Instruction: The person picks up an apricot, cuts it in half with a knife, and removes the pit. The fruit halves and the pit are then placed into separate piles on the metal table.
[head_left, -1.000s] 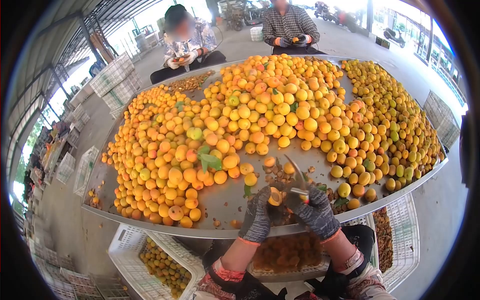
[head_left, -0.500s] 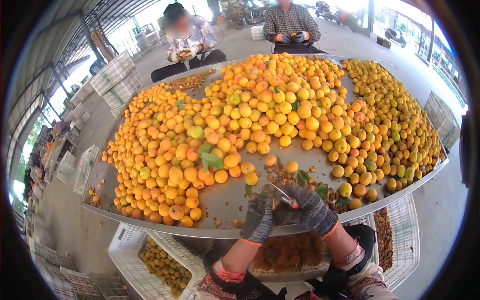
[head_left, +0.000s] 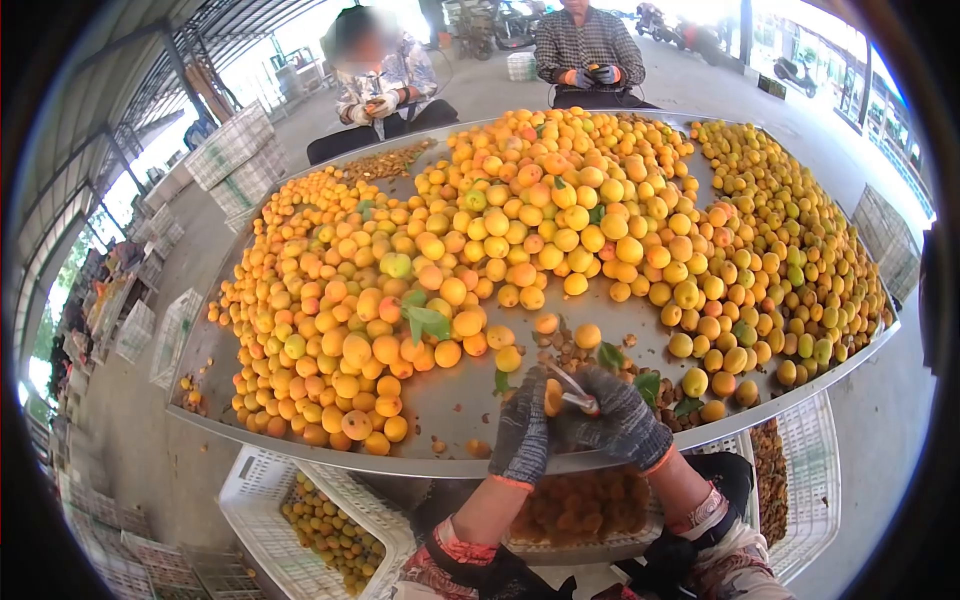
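My left hand point(head_left: 522, 432), in a dark grey knitted glove, is closed on an orange apricot piece point(head_left: 553, 397) near the table's front edge. My right hand point(head_left: 622, 418), gloved the same way, grips a small knife point(head_left: 583, 402) with a thin metal blade and a red-and-white part at the handle. The blade points up and left, close to the apricot piece. Just beyond my hands lie brown pits point(head_left: 574, 352), two loose apricots and green leaves point(head_left: 649, 386). My fingertips are partly hidden by the gloves' far sides.
A large heap of apricots point(head_left: 560, 200) covers much of the metal table point(head_left: 450, 400). Below the front edge stand white crates point(head_left: 240, 500) with fruit, and a container of brownish pieces point(head_left: 580, 510). Across the table sit two gloved people point(head_left: 390, 85) point(head_left: 590, 50).
The orange apricot piece now shows in my left hand beside the blade. The knife has tilted slightly. The whole view has shifted a little.
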